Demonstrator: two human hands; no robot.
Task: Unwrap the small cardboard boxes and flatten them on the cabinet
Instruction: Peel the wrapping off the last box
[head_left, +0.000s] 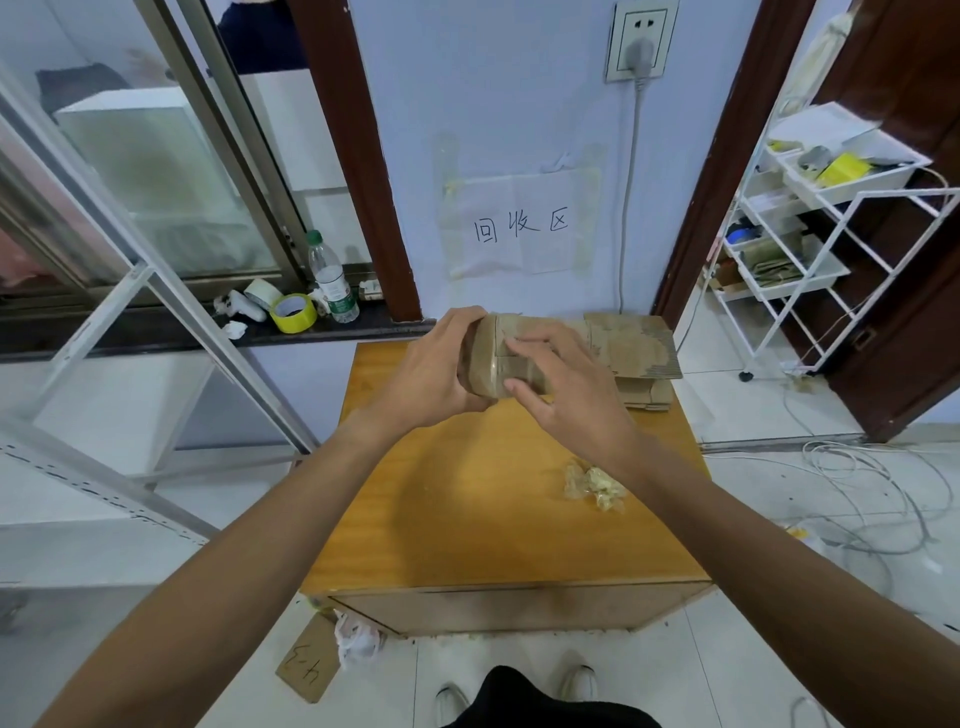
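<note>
A small taped cardboard box (511, 358) is held in the air above the far half of the yellow wooden cabinet (467, 514). My left hand (434, 369) grips its left end, fingers curled over the top and thumb below. My right hand (566, 392) lies over its right side, with fingertips on the tape at the top face and the thumb at its lower edge. Behind the box, flattened cardboard pieces (636, 345) lie stacked at the cabinet's far right corner. A crumpled wad of peeled clear tape (595, 483) rests on the cabinet's right side.
A wall with a paper sign (519, 226) stands behind the cabinet. The window ledge at left holds a yellow tape roll (293, 312), a water bottle (332, 280) and a white tape roll (262, 293). A white wire rack (810, 244) stands at right. Cables (872, 499) lie on the floor.
</note>
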